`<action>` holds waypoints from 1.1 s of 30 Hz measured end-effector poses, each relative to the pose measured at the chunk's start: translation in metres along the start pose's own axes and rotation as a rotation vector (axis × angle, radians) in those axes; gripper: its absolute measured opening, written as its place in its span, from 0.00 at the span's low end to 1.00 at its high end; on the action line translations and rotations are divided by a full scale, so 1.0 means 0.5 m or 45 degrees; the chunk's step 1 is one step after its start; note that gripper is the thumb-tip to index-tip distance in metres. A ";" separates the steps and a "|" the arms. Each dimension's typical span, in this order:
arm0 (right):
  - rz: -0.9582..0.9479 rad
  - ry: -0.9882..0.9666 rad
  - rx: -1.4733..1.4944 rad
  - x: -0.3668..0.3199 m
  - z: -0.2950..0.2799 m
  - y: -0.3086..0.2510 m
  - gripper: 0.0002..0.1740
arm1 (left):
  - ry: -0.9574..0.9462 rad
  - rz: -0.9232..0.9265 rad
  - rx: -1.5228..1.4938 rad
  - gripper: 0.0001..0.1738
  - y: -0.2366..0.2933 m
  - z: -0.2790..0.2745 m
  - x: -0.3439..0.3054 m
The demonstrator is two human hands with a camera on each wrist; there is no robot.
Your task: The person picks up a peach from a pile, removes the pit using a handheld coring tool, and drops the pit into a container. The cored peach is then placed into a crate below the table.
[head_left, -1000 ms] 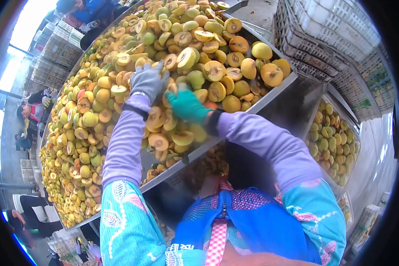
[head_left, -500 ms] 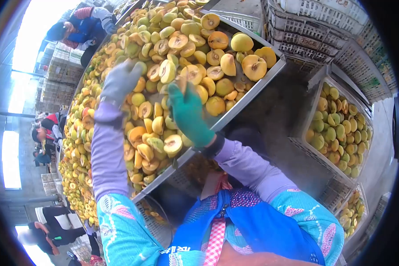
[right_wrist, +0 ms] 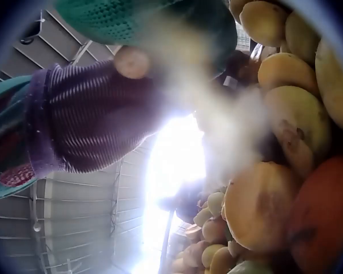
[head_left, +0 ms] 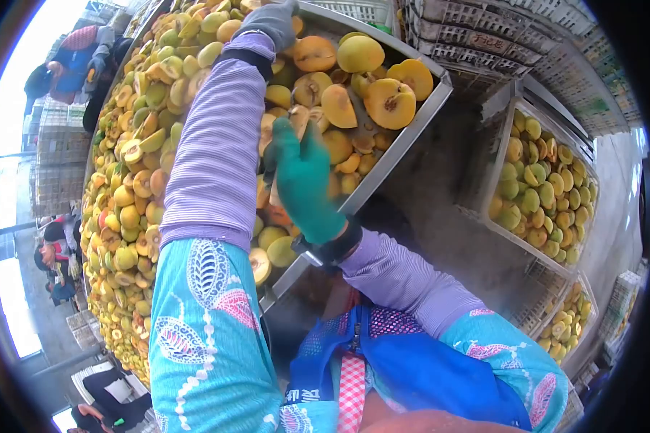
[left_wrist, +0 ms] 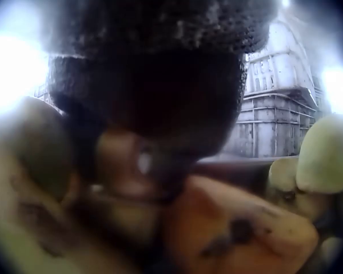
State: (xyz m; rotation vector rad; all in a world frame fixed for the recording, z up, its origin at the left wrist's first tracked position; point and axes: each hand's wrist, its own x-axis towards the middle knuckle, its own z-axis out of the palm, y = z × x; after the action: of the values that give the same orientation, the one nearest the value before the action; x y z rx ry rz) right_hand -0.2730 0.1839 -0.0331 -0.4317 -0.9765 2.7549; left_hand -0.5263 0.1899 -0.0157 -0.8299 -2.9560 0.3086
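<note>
My left hand (head_left: 271, 27), in a grey glove, reaches over the far part of a heap of halved yellow peaches (head_left: 133, 195). In the left wrist view its dark glove (left_wrist: 154, 108) is bent down right at an orange peach half (left_wrist: 240, 228). My right hand (head_left: 303, 184), in a green glove, is low over the near part of the heap, fingers pointing away from me. A light-brown bit shows at its fingertips; I cannot tell whether it is a peach piece or bare fingertips. In the right wrist view the green glove (right_wrist: 143, 20) is above several peaches (right_wrist: 263, 205).
The heap lies on a metal table with a raised edge (head_left: 412, 119). Stacked white crates (head_left: 477, 43) stand at the back right. Crates full of peaches (head_left: 549, 191) sit on the floor to the right. Another person (head_left: 72, 61) works across the table at the left.
My left hand has moved off the left part of the heap, far forward and right. The right hand stays near the table's front edge. The head view has shifted, showing more of the crates at right.
</note>
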 end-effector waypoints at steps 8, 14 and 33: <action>-0.158 0.016 -0.356 -0.007 -0.015 0.017 0.14 | -0.225 -0.107 0.004 0.24 -0.060 -0.041 -0.285; -0.147 -0.302 -0.761 -0.060 0.002 0.004 0.17 | 0.539 -0.539 -0.964 0.22 -0.177 -0.053 -0.571; -0.340 -1.420 -1.338 -0.459 -0.062 0.057 0.16 | 1.235 -0.750 -2.546 0.22 0.181 -0.060 -1.176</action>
State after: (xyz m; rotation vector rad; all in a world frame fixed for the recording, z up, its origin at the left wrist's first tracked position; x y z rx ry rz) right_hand -0.0492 0.1184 -0.0261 1.1694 -2.4084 1.8492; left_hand 0.0250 -0.0354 -0.0047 0.1496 -1.4694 -2.3304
